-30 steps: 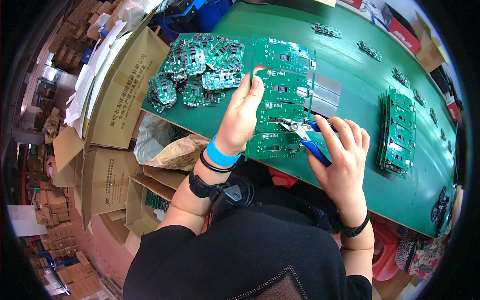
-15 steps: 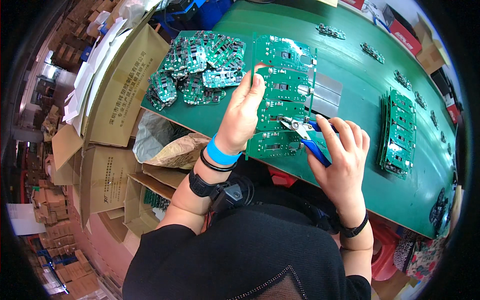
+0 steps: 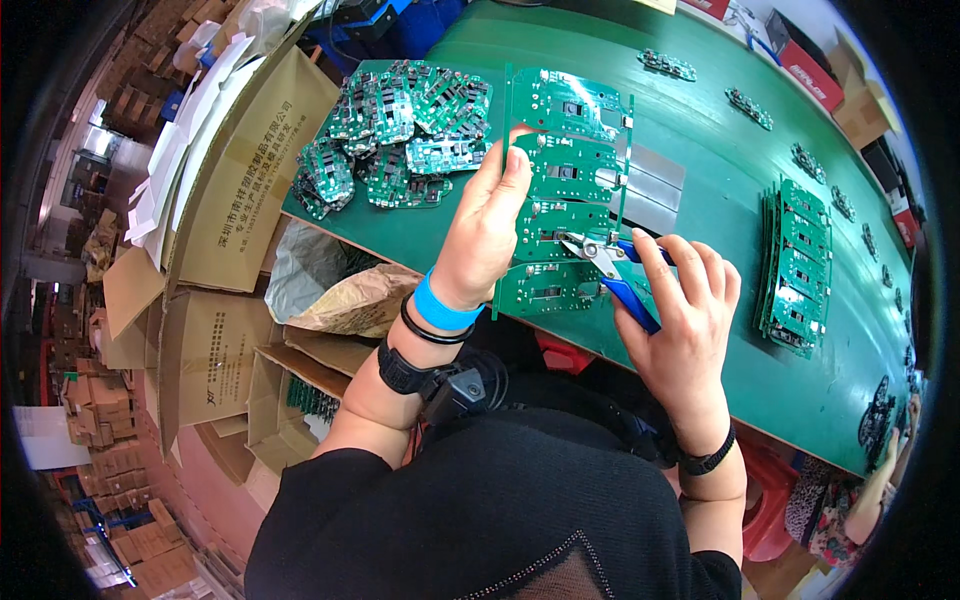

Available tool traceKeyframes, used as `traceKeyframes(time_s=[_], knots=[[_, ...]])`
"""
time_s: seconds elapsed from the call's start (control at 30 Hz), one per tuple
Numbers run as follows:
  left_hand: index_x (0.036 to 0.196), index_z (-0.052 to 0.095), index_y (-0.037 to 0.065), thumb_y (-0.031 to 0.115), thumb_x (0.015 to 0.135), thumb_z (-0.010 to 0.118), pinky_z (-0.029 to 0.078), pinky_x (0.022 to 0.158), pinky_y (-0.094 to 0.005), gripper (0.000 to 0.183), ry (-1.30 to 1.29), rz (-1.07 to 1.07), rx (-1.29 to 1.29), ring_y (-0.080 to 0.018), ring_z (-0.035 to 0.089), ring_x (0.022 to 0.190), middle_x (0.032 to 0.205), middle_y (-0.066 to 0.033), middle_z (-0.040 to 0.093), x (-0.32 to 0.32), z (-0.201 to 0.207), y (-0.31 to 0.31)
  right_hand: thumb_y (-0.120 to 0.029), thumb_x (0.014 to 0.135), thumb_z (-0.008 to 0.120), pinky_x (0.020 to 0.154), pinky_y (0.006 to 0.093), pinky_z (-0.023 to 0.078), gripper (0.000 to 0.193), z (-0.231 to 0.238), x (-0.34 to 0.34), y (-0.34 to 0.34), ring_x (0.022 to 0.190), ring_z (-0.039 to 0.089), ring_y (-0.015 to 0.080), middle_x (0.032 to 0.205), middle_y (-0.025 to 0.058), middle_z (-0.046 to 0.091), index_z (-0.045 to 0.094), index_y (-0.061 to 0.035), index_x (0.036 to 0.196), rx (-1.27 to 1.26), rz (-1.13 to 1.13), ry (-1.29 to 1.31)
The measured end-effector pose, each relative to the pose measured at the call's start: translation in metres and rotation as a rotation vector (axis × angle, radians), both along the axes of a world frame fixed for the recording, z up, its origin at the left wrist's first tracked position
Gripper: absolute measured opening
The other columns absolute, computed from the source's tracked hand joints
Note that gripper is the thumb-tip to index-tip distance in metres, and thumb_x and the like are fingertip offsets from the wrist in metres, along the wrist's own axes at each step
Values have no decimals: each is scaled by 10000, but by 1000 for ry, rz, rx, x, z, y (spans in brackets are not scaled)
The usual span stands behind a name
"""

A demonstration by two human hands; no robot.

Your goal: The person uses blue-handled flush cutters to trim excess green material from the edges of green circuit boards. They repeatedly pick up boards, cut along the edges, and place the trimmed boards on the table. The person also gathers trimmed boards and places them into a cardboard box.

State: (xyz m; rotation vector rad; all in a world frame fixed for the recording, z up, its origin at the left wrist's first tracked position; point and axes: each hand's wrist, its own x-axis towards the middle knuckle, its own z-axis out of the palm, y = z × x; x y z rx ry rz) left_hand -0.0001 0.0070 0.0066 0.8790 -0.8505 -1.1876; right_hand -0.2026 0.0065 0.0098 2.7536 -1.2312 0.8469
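Note:
My left hand (image 3: 488,215) is closed on the left edge of a green circuit board panel (image 3: 568,172), its thumb on the face and its other fingers hidden behind. Several board sections joined by thin side rails make up the panel, which is raised over the table's near edge. In my right hand (image 3: 690,310) is a pair of blue-handled side cutters (image 3: 622,280). Their metal jaws sit at the panel's right side, between the two lowest sections; whether the blades grip a joint is too small to tell.
Loose circuit boards (image 3: 400,130) lie heaped at the table's left end. A stack of board panels (image 3: 797,265) stands to the right. Small boards line the far side of the green table (image 3: 560,40). Open cardboard boxes (image 3: 250,170) are at left. Another person's arm (image 3: 872,500) shows at far right.
The row of small boards on the table has shifted slightly toward the right. Another person's arm has come into view at the far right. My hands and the panel have barely moved.

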Motion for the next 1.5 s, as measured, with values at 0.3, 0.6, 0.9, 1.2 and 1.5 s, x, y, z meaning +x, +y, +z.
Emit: traceKeyframes(time_s=[0.3, 0.6, 0.9, 1.2, 1.5], knots=[[1339, 436, 39, 257, 1044, 354, 400, 971, -262, 376, -21, 16, 2, -114, 496, 1125, 1243, -64, 536, 0, -1, 1, -188, 649, 752, 915, 432, 344, 585, -2, 1, 0, 1055, 511, 281, 1111, 93, 551, 589, -90, 1202, 16, 2, -14], [1348, 427, 33, 269, 1044, 358, 396, 972, -260, 391, -6, 17, 2, -109, 497, 1116, 1239, -61, 537, 3, -6, -1, -192, 644, 759, 918, 439, 341, 602, -4, 1, 1, 1064, 507, 285, 1117, 95, 548, 588, -86, 1210, 34, -4, -9], [1397, 372, 62, 266, 1040, 350, 496, 921, -318, 412, -50, 11, 0, -172, 568, 1109, 1269, -89, 540, 5, -7, -2, -193, 654, 752, 932, 439, 337, 600, -2, 1, 2, 1072, 506, 296, 1128, 105, 551, 585, -83, 1220, 21, -9, -9], [1331, 448, 37, 263, 1042, 364, 389, 976, -255, 377, -5, 33, -12, -103, 488, 1119, 1240, -59, 538, 2, -5, 0, -200, 651, 755, 918, 436, 340, 599, -1, 3, 2, 1060, 509, 292, 1122, 102, 552, 588, -88, 1216, -12, -11, 18], [1328, 454, 36, 263, 1041, 371, 387, 977, -257, 376, 0, 31, -10, -107, 485, 1126, 1245, -56, 535, 2, -4, 0, -188, 642, 760, 902, 424, 343, 603, -4, 2, 0, 1032, 520, 261, 1101, 82, 551, 590, -97, 1213, -17, -2, 37]])
